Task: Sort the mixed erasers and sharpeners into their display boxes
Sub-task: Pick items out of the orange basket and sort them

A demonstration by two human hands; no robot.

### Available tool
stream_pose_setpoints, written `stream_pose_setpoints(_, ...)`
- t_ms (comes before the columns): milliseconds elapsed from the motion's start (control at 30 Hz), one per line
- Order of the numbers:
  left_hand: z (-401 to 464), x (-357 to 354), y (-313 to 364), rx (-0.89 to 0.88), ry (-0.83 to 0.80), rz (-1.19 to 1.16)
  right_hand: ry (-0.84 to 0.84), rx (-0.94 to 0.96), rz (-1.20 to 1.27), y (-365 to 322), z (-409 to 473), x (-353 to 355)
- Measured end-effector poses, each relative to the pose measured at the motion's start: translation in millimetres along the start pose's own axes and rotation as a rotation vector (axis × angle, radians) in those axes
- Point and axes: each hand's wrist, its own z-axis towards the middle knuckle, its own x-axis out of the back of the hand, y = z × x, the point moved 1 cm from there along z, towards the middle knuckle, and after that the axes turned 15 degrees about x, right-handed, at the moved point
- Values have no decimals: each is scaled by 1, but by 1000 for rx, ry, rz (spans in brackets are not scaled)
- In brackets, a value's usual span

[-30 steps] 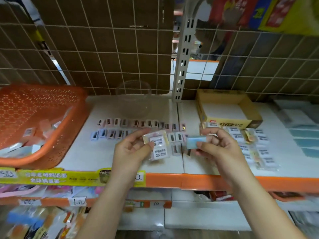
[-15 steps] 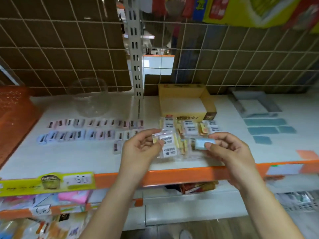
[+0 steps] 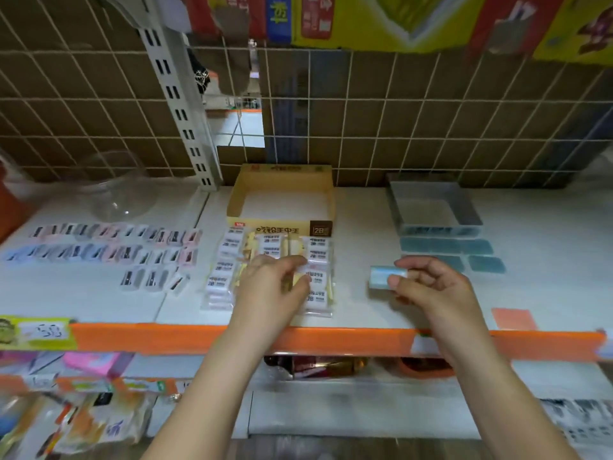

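White shelf (image 3: 358, 227) under brown wire grid (image 3: 431, 127); right grip (image 3: 431, 287) pinching blue eraser (image 3: 384, 277), left grip (image 3: 275, 283) unclear

sharpeners (image 3: 109, 252) left of erasers (image 3: 272, 270), box (image 3: 282, 200) behind.

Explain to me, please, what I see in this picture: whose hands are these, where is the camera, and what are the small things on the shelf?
There is no machine here. A person wears one camera on the head, looking forward and down, so the two arms coming from below are that person's own.

The white shelf belongs to a shop. On its left lie rows of small sharpeners, with a clear bowl behind them. In the middle stands an open yellow box, and before it lie wrapped erasers marked 2B. On the right stands a grey box, with flat blue erasers before it.

The left hand is over the 2B erasers; the blur hides whether it grips one. The right hand pinches a light blue eraser above the shelf.
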Motion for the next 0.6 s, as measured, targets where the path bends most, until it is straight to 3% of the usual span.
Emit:
stream_pose_setpoints(133,0,-1,-5,-139,58,256,-12,-1,13,-1,-1,4)
stream_pose_setpoints(233,-1,-1,-4,-172,116,319,21,4,-15,-1,-1,11)
stream_pose_setpoints(467,-7,-3,10,-338,190,253,149,0,-86,-1,0,46)
stream_pose_setpoints(600,-19,-19,26,-382,135,199,218,0,-208,1,10,80)
